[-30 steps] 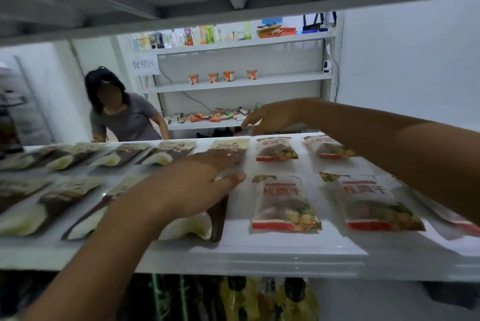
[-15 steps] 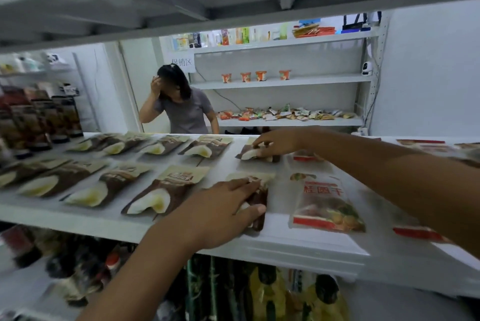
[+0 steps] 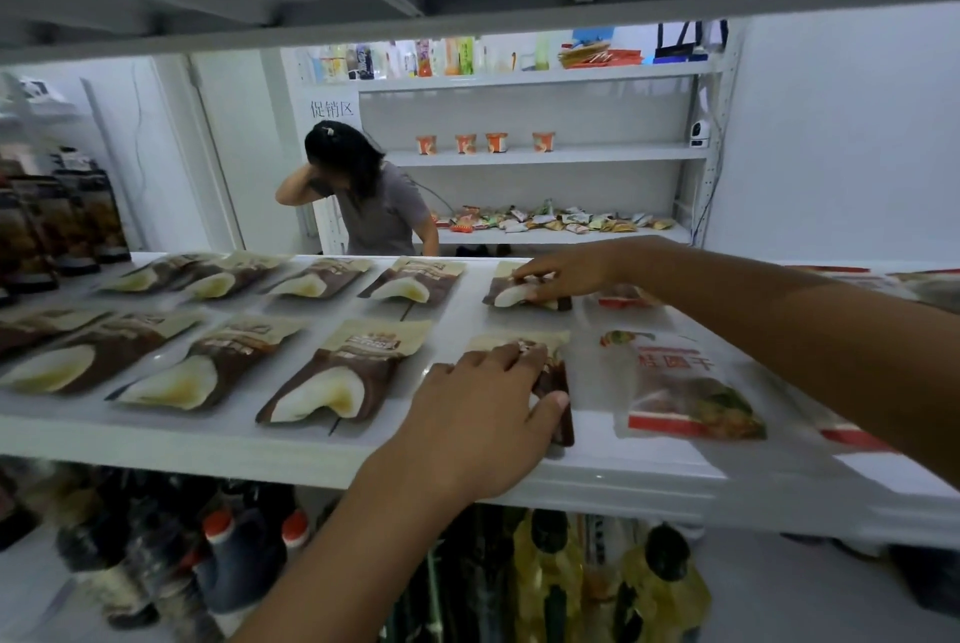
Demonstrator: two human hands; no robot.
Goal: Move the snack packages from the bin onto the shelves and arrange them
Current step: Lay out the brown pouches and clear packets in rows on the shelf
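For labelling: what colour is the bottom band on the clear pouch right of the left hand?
Red, on the clear plastic pouch; head view shows it best.

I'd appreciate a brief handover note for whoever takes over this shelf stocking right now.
Left hand: flat on the front-row brown packet, pressing it to the shelf.
Right hand: pinches the back-row brown packet behind it.
Things: other brown packets lie in two rows to the left; red-and-clear packets to the right. Bin not in view.
Done: both brown rows laid out up to these two.
Left: square these two up, then check the bin.
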